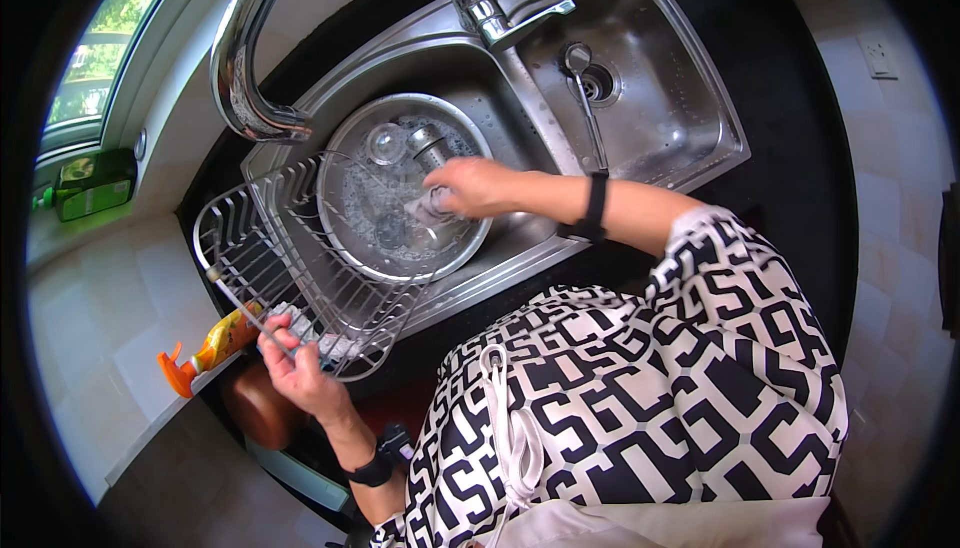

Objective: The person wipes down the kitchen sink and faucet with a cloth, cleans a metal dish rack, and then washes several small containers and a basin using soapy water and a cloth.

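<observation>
My left hand [304,375] grips the near left rim of a metal wire dish rack [259,244], which hangs slanted over the left side of the sink. Over a round stainless steel basin [480,150] of soapy water, my right hand [476,186] clutches a wet pale cloth [431,206], slightly blurred. The cloth reaches the water. Beside that hand a metal cylindrical container [429,144] leans in the basin. A clear round glass piece [386,144] sits farther left in the suds, and other items under the water are hard to make out.
The basin stands in the left bowl of a double steel sink [517,109]. A ladle [586,105] lies in the right bowl near the drain. A chrome faucet [487,19] and a large curved chrome pipe [244,75] rise above. An orange spray bottle [217,345] lies left of the rack.
</observation>
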Demonstrator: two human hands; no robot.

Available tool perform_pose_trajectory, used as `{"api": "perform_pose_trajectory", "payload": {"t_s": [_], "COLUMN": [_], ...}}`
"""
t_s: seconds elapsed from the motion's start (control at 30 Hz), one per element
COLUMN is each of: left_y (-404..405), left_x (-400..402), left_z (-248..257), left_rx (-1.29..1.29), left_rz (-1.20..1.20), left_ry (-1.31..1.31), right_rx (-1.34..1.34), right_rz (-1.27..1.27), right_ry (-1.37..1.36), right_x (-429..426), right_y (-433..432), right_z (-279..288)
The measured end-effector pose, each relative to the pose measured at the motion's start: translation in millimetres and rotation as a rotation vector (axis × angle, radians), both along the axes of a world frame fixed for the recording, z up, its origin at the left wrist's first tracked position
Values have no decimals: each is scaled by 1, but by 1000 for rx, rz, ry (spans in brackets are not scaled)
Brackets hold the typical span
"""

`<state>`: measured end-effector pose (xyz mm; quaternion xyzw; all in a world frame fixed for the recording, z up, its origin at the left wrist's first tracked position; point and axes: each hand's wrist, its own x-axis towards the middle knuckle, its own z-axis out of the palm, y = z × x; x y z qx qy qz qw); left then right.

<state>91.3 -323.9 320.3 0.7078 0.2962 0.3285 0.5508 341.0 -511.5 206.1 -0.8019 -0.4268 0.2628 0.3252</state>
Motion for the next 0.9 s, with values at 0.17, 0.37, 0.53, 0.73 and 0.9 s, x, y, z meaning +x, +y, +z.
{"api": "perform_pose_trajectory", "payload": {"t_s": [0.17,0.37,0.53,0.73,0.9], "left_y": [-14,-30,-15,-9,4], "left_x": [-24,-35,-65,-91,-111], "left_z": [47,72,63,50,38], "left_rx": [180,35,-178,-382,-487], "left_rz": [87,156,205,255,246], "left_ry": [-63,-234,-379,-402,-407], "right_rx": [-51,-705,-855,-707,-151], "right_rz": [-721,-603,-151,-685,-971], "right_ry": [-162,-148,-93,301,722], "right_x": [56,96,119,110,121], "right_y": [-93,-156,-156,-144,-160], "right_z": [9,-41,-57,-40,2]}}
